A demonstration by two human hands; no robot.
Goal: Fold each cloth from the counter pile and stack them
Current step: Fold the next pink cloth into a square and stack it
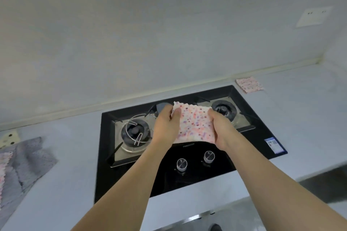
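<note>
No readable text. Hob has a small brand mark on its front glass, too blurred to read; blue sticker at its right edge, print illegible.

Both bare arms reach forward, the forearms drawing together toward the hands. The left hand pinches a speckled cloth with thumb on top; the right hand curls round its opposite edge, fingers tucked beneath.
</note>
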